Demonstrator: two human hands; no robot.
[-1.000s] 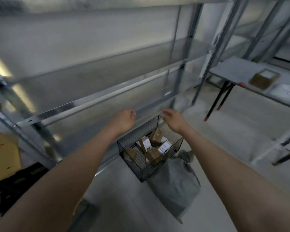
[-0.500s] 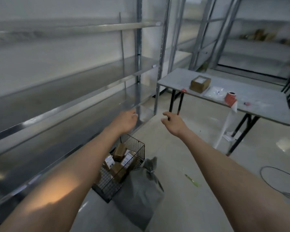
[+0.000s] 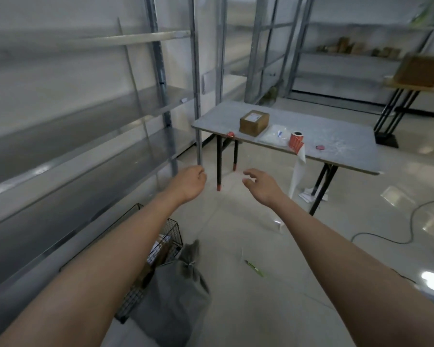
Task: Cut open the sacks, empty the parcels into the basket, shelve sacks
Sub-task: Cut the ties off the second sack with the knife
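We see both arms stretched forward over the floor [image 3: 238, 311], much as they were half a second ago, and neither hand has anything in it. The left hand [image 3: 189, 182] hangs with its fingers loosely curled and empty; the right hand [image 3: 263, 186] is released, fingers relaxed and slightly spread.

Our view has swung further to the right since the earlier frame. The wire basket [image 3: 177, 231] has slid down towards the lower left and now sits largely behind the left forearm, so we glimpse only a few of the parcels [image 3: 161, 247] inside it. The grey sack [image 3: 176, 304], tied at its neck, lies on the floor against the basket's near side, as before. The green cutter [image 3: 254, 269] lies on the floor to the right of the sack, apart from it.

The metal shelving [image 3: 110, 113] runs along the left. The tabletop [image 3: 341, 131] has come closer to the middle of the view, carrying a cardboard box [image 3: 254, 122], a clear plastic bag [image 3: 273, 137] and a roll of orange labels [image 3: 297, 142] whose paper strip trails over the edge.
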